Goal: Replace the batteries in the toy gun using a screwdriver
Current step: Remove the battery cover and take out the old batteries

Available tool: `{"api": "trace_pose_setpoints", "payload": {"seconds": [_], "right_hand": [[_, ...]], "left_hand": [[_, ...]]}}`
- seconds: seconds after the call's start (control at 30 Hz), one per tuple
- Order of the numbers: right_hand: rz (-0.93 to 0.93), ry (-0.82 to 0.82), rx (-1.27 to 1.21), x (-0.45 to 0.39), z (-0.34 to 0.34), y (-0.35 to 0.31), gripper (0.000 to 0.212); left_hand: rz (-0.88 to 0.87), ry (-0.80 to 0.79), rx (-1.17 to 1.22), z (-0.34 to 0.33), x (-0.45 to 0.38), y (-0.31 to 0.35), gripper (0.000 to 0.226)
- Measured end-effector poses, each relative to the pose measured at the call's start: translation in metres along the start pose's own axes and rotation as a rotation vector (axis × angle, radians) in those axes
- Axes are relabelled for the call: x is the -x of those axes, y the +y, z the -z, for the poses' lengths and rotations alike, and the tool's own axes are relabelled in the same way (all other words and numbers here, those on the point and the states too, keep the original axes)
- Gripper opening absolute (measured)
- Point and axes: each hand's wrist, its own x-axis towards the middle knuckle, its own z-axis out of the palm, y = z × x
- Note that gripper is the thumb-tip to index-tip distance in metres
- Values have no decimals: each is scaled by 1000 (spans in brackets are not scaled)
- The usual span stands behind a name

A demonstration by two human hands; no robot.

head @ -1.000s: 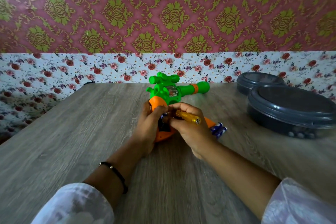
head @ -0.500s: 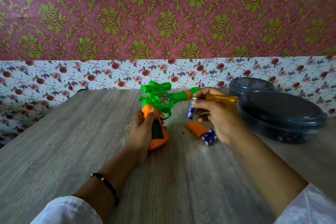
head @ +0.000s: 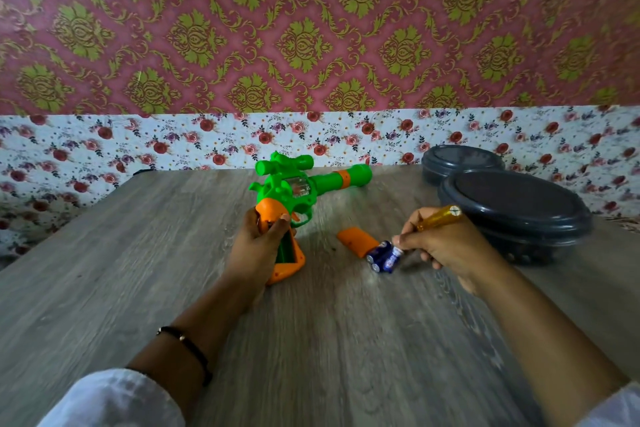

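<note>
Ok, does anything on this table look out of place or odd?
Nothing alarming. The toy gun has its grip compartment open, its orange cover lies loose on the table beside the blue batteries, as expected mid-swap.

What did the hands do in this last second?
The right hand, holding the screwdriver, left the toy gun, lifted out a battery and brought it down to the batteries beside the orange cover. The left hand kept gripping the gun's handle.
</note>
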Motion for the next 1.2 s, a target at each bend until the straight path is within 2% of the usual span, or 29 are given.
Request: {"api": "trace_pose_setpoints", "payload": {"seconds": [0.03,0.13,0.17,0.2,0.23,0.3,0.33,0.5,0.6,0.67,0.73,0.9,1.07,1.2], "right_hand": [[-8,-3,50,-1,-1,1,23],[-40,-26,169,-3,-3,3,22],[-49,-23,173,-3,-3,4,22],[-61,-15,167,-4,-3,6,21],[-67,-6,160,-4,-3,8,20],[-53,5,156,-5,-5,11,19],[-37,12,166,-6,-5,13,19],[132,176,347,-5,-7,10,13],[337,216,370,0,-8,5,27],[486,153,365,6,-14,-2,22],[541,54,438,14,-26,-8,20],[792,-106,624,26,-59,-9,41],[761,-238,723,28,-66,-8,42],[725,-276,755,31,-67,-11,41]], "left_hand": [[8,10,8,0,-1,-2,15],[43,46,14,4,-11,-15,75],[48,47,5,5,-16,-19,87],[53,41,-11,5,-15,-18,87],[56,35,-36,4,-10,-13,75],[42,27,-82,3,-3,-3,37],[39,31,-97,2,-4,-3,26],[-26,54,-199,2,-5,0,46],[-51,55,-325,2,-5,-1,52],[-69,75,-421,4,-6,-2,55],[-102,102,-486,8,-9,-2,58],[-90,153,-562,14,-14,-5,59],[-72,160,-594,16,-15,-5,54],[-58,177,-678,18,-18,-8,67]]}}
